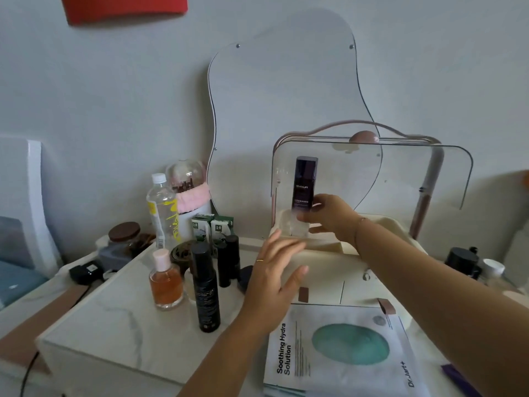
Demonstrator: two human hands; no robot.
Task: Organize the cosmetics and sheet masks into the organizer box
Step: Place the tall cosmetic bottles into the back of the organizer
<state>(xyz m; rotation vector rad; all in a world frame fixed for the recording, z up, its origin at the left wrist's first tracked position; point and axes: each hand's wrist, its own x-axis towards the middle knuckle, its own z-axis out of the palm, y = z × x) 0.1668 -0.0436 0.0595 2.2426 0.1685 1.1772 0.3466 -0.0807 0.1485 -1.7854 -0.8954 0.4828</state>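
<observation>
Over at the left of the frame, on the white marble-patterned tabletop [108, 319], the cosmetics wait their turn: a peach-coloured glass bottle with a pink cap [166, 285], a tall black cylindrical bottle [205, 287] just right of it, and a couple of short dark tubes [229, 259] behind. Next to them the left hand [274, 282] hangs with fingers straight and spread, holding nothing, by the front left corner of the cream plastic organizer box [329, 270]; whether it touches the box I cannot tell. Above it, near centre frame, the right hand [332, 216] grips the lower part of a dark purple rectangular bottle [305, 181], upright, its base down at the box's rear left compartment, in front of the raised clear lid [415, 173]. To do this well, I would say, keep the bottle vertical, lower it straight until the base seats, and let go only then; the free hand could steady the box. At lower right a white sheet mask packet with a teal oval [343, 348] lies flat in front of the box, not yet stowed.
</observation>
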